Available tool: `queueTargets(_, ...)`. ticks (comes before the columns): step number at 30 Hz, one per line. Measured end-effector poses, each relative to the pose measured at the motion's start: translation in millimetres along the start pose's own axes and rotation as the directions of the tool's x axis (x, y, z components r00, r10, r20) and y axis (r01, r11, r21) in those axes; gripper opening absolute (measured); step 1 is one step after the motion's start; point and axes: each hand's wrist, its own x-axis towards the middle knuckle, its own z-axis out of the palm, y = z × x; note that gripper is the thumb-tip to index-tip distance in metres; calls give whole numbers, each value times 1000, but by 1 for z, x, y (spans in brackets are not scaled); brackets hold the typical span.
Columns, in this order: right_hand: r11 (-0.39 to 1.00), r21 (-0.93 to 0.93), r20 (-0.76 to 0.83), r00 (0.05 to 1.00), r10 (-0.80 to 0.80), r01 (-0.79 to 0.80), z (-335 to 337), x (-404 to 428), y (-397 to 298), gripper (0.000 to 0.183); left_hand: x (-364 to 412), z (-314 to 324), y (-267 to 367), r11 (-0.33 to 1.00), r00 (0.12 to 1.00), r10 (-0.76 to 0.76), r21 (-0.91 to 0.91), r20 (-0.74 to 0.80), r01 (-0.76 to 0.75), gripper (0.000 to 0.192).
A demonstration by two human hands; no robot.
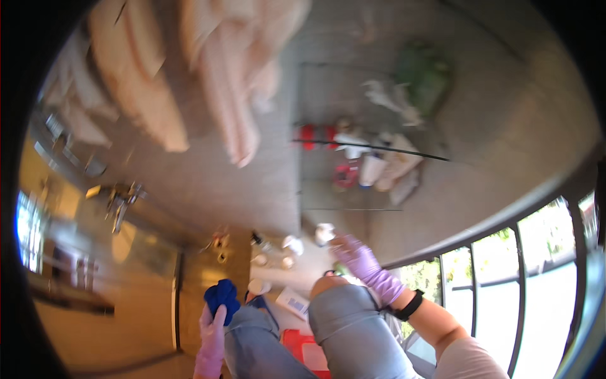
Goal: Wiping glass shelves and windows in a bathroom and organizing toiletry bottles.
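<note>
My left hand [212, 331], in a pink-purple glove, grips a folded dark blue cloth [222, 299] at the lower left. A purple glove also covers my right hand [357, 260], which reaches out above my knee. Its fingertips touch or nearly touch a small white container [324, 234]; blur hides whether they close on it. Beneath the hands lies a white surface [307, 270] with small white jars [288, 262], a crumpled-looking white item [293, 244] and a white box bearing print [294, 303]. One white round container [259, 286] is by my left knee.
Pale towels or cloths [227, 94] hang at the upper left. Toiletries, including a white bottle [372, 170] and red items [307, 136], stand behind a dark bar. A green object [421, 76] lies farther up. Windows [497, 265] line the right; a red item [303, 348] lies between my legs.
</note>
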Motion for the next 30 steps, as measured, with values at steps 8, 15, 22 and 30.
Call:
queueTargets(8, 944, 97, 146, 934, -327, 316, 74, -118, -123, 49, -63, 79, 48, 945, 969, 61, 297, 238, -133, 43)
queueTargets(15, 929, 369, 78, 996, -44, 12, 68, -166, -105, 39, -80, 82, 14, 925, 969, 95, 341, 227, -171, 45)
queueTargets(22, 888, 449, -72, 995, -75, 99, 59, -187, -119, 41, -109, 117, 29, 923, 813, 41, 290, 581, -254, 42)
queueTargets(30, 879, -465, -841, 365, -400, -106, -118, -201, -83, 34, -103, 85, 22, 907, 830, 91, 299, 550, -297, 35)
